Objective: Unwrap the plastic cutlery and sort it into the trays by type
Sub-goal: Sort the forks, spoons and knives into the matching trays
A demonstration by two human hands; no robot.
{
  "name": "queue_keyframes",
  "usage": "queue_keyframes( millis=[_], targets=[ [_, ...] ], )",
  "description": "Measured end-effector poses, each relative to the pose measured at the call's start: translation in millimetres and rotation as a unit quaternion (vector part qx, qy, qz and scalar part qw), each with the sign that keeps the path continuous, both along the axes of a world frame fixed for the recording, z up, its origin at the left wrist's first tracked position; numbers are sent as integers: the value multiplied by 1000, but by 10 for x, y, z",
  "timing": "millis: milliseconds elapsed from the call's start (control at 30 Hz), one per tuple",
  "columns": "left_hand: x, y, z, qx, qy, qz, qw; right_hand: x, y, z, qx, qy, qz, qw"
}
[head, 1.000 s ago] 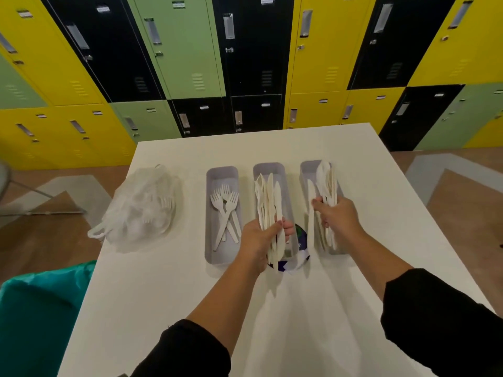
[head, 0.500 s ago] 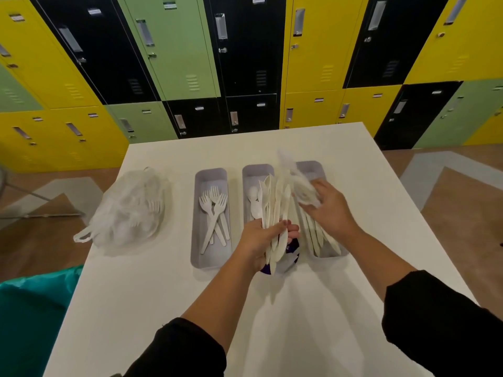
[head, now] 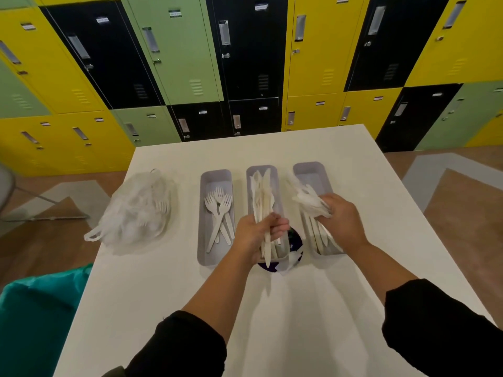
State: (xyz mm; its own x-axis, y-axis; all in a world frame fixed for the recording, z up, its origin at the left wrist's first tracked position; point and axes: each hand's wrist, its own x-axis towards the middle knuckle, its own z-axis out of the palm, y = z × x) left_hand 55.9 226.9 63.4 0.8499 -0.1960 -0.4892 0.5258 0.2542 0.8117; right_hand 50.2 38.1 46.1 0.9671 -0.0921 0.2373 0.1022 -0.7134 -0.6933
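The table (head: 272,308) is white. Three trays (head: 215,176) on it are pale grey-lilac. The forks (head: 220,213) in the left tray are white, as is the cutlery (head: 262,197) gripped over the middle tray. The wrapper (head: 304,198) in the right hand is clear and whitish. The bag (head: 136,210) at the left is translucent white. A disc (head: 295,244) under the middle tray is dark purple with white patches. The sleeves (head: 435,322) are black. The lockers (head: 174,50) are yellow, black and light green. A bin liner (head: 35,317) is teal. The floor (head: 462,213) is brown with grey bands.
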Motion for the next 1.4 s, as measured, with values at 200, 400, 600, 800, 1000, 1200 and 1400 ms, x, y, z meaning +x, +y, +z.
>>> queue_keyframes(
  millis=[200, 400, 600, 800, 1000, 1200, 1400],
  targets=[
    [6, 16, -84, 34, -11, -7, 999, 43, -171, -78, 110, 152, -166, 968],
    [-35, -105, -120, 80, -16, -43, 996, 76, -85, -53, 177, 154, -212, 949],
    [-32, -198, -116, 72, -21, -64, 995, 31, 243, 173, 310, 218, -158, 912],
    [-78, -267, -139, 62, -54, -104, 991, 11, 425, 191, 370, 247, -123, 887],
    [-130, -260, -185, 41, -13, -120, 992, 120, 139, 103, 338, 179, -207, 900],
    [-92, -225, -162, -4, 15, -101, 995, 204, -252, 57, 124, 204, -158, 958],
    [-76, -297, -129, -25, 15, -91, 995, 106, -97, 130, 143, 167, -144, 965]
  ],
)
